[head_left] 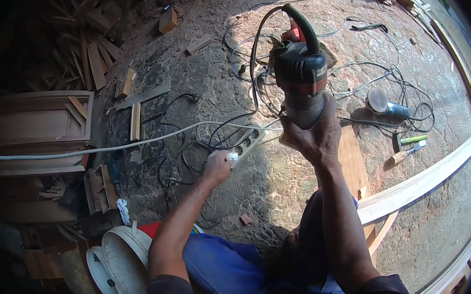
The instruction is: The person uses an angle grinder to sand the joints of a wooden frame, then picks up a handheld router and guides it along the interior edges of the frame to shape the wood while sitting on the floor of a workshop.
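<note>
My right hand [315, 126] is wrapped round the lower body of a black and red power tool [300, 71], which looks like a router. It is held up off the ground, and a thick black cord bends over from its top. My left hand [216, 168] is closed at the near end of a white power strip [249, 141] with round sockets. A small white piece that looks like a plug [232, 156] shows at its fingertips. Whether it sits in a socket is hard to see.
A blue angle grinder [396, 109] lies to the right among loose cords, near a brush [407, 154]. A long pale board [423, 178] crosses the right side. White buckets [123, 257] stand at lower left, below a wooden panel door [32, 125]. Scrap wood [96, 61] is piled far left.
</note>
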Motion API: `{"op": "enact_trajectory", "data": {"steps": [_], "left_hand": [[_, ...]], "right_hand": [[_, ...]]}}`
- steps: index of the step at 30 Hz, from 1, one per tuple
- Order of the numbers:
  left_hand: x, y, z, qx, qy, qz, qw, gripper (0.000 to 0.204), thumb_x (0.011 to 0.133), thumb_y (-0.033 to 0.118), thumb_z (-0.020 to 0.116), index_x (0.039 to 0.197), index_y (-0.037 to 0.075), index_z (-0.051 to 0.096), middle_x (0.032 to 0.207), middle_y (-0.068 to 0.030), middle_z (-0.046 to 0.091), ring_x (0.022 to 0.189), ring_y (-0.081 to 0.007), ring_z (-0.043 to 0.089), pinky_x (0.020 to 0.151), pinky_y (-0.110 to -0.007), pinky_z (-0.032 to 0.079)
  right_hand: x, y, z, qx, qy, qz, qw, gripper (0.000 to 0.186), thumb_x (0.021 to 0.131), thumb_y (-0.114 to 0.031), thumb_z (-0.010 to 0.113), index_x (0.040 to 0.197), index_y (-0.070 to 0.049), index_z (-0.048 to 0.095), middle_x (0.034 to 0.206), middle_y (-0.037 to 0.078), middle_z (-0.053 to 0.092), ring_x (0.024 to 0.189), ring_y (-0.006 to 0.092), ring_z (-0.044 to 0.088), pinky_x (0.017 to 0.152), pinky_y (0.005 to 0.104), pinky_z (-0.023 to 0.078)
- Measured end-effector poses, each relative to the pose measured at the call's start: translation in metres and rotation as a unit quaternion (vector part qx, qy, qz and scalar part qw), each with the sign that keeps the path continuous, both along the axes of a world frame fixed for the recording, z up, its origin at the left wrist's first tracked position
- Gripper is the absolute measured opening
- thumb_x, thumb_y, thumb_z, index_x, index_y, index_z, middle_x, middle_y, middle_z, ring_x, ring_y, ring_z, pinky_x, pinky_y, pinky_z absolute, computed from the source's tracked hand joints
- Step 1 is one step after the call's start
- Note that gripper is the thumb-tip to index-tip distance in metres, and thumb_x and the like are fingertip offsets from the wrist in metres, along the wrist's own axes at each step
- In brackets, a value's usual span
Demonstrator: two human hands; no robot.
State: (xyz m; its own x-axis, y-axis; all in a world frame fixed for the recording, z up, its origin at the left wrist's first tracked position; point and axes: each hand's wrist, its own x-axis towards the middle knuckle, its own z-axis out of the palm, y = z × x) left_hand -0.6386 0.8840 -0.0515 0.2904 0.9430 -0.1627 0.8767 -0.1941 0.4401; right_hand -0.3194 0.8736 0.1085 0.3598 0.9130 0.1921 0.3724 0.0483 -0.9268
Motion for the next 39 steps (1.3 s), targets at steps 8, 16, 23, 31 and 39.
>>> {"op": "enact_trajectory", "data": {"steps": [8,16,23,31,39], "left_hand": [[0.003,0.023,-0.045,-0.023,-0.019,0.162,0.986,0.031,0.085,0.029,0.075,0.094,0.002,0.064,0.093,-0.0236,0.071,0.089,-0.0413,0.069,0.077,-0.048,0.053],[0.019,0.037,-0.05,-0.04,-0.016,0.149,0.988,0.033,0.082,0.03,0.079,0.092,0.002,0.064,0.088,-0.0213,0.071,0.086,-0.0391,0.069,0.076,-0.048,0.053],[0.025,0.039,-0.048,-0.051,0.044,0.136,0.988,0.036,0.082,0.032,0.079,0.093,0.001,0.066,0.092,-0.023,0.072,0.09,-0.0417,0.069,0.079,-0.05,0.053],[0.05,0.049,-0.047,-0.07,0.094,0.164,0.979,0.038,0.085,0.033,0.076,0.101,-0.001,0.068,0.102,-0.0274,0.071,0.1,-0.0445,0.069,0.086,-0.052,0.053],[0.051,0.033,-0.056,-0.022,0.063,0.119,0.991,0.037,0.085,0.029,0.077,0.101,-0.001,0.064,0.102,-0.0282,0.07,0.1,-0.0466,0.067,0.085,-0.054,0.053]], "right_hand": [[0.009,0.002,-0.005,0.012,-0.017,-0.011,1.0,0.074,0.073,-0.031,0.085,0.129,-0.005,0.046,0.102,0.019,0.071,0.092,0.0373,0.072,0.082,0.0481,0.055],[0.01,0.001,-0.007,0.009,-0.055,-0.019,0.998,0.073,0.072,-0.031,0.085,0.129,-0.009,0.046,0.102,0.018,0.07,0.093,0.038,0.072,0.081,0.0477,0.055],[0.01,0.002,-0.006,0.005,-0.05,-0.019,0.999,0.074,0.071,-0.031,0.085,0.13,-0.008,0.046,0.103,0.019,0.07,0.093,0.0389,0.072,0.081,0.0482,0.055],[0.016,0.002,-0.012,0.019,-0.062,-0.031,0.997,0.075,0.07,-0.028,0.086,0.131,-0.008,0.046,0.102,0.016,0.072,0.092,0.0337,0.073,0.083,0.045,0.056],[0.02,0.005,-0.013,-0.006,-0.058,-0.041,0.997,0.075,0.07,-0.027,0.087,0.129,-0.006,0.046,0.101,0.015,0.072,0.092,0.0302,0.074,0.083,0.0431,0.057]]}}
